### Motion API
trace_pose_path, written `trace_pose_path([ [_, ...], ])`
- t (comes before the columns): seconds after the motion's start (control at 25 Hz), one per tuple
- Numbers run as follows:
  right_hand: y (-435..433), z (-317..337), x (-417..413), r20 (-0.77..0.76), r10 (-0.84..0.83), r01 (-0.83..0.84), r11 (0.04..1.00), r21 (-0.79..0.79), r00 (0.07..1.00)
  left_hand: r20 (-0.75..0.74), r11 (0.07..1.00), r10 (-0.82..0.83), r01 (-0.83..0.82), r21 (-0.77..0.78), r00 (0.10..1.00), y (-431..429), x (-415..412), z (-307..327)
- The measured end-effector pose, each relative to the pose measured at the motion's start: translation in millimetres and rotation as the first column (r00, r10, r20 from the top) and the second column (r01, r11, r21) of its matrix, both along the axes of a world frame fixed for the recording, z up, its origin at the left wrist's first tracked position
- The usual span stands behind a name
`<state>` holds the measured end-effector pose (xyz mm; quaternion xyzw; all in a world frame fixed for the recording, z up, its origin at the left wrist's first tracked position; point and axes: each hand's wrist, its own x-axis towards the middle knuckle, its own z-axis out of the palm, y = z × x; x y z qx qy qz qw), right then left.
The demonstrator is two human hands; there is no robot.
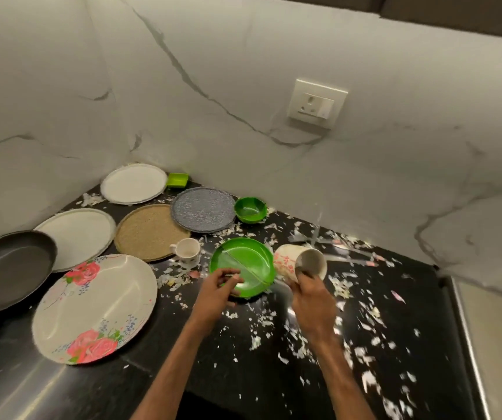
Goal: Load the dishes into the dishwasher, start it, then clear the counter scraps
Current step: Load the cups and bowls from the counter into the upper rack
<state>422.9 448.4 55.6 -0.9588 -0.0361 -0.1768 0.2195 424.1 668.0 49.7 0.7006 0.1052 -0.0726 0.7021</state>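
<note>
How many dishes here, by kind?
Plates: 5
Green dishes: 3
Cups: 2, one in the right hand
Pan: 1
Total: 11
Cutlery: too blurred to count.

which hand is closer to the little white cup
Left. The left hand is just right of the white cup, at the green plate's near edge; the right hand is on the plate's other side, gripping a floral cup.
</note>
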Motion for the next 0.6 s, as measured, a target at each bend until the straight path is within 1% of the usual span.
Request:
trace_pose_path([
  [0.08, -1.0, 7.1, -47.5, 0.133, -0.010, 0.014, 1.000, -0.028, 0.991, -0.064, 0.983, -0.111, 0.100, -0.154, 0.992, -25.3, -10.6, 0.3],
  [0.12, 0.1, 9.5, -72.6, 0.172, -0.035, 0.037, 0.999, -0.010, 0.984, -0.108, 0.955, -0.193, 0.162, -0.249, 0.975, -39.5, -21.2, -2.2],
  [0.16, 1.4, 10.8, -97.4, 0.208, -0.049, 0.045, 0.999, 0.026, 0.977, -0.156, 0.906, -0.288, 0.217, -0.363, 0.945, -52.6, -33.8, -6.9],
  [0.24, 1.1, 10.4, -145.7, 0.266, -0.057, 0.035, 0.996, 0.087, 0.962, -0.192, 0.757, -0.468, 0.278, -0.592, 0.863, -73.9, -60.1, -18.1],
  [0.28, -2.4, 9.3, -174.8, 0.278, -0.063, 0.047, 0.997, 0.064, 0.958, -0.191, 0.675, -0.544, 0.291, -0.678, 0.817, -86.3, -76.3, -21.9],
  [0.32, -6.9, 7.3, -202.2, 0.276, -0.058, 0.053, 0.998, 0.025, 0.959, -0.188, 0.618, -0.604, 0.307, -0.724, 0.774, -98.4, -90.8, -24.0],
  [0.36, -13.1, 3.3, -228.5, 0.246, -0.068, 0.069, 0.998, 0.005, 0.967, -0.181, 0.587, -0.655, 0.344, -0.733, 0.733, -111.7, -105.0, -25.0],
  [0.4, -22.1, -1.6, -253.8, 0.192, -0.122, 0.120, 0.993, 0.022, 0.974, -0.173, 0.568, -0.706, 0.404, -0.717, 0.687, -128.1, -120.7, -23.8],
  [0.44, -29.5, -5.4, -276.4, 0.124, -0.202, 0.194, 0.978, 0.074, 0.971, -0.170, 0.560, -0.748, 0.472, -0.681, 0.642, -143.8, -136.2, -21.7],
  [0.48, -37.0, -8.2, -301.1, 0.042, -0.300, 0.291, 0.944, 0.156, 0.953, -0.178, 0.554, -0.785, 0.544, -0.630, 0.593, -161.7, -154.3, -18.7],
  [0.52, -42.1, -10.2, -322.7, -0.045, -0.384, 0.381, 0.886, 0.263, 0.922, -0.184, 0.539, -0.818, 0.613, -0.578, 0.545, -178.3, -170.1, -15.2],
  [0.56, -45.3, -12.3, -342.2, -0.126, -0.445, 0.457, 0.799, 0.391, 0.887, -0.187, 0.510, -0.850, 0.679, -0.528, 0.492, -192.6, -184.5, -13.1],
  [0.6, -48.5, -14.9, -359.6, -0.191, -0.495, 0.515, 0.682, 0.520, 0.848, -0.189, 0.476, -0.877, 0.736, -0.482, 0.442, -205.6, -197.6, -11.1],
])
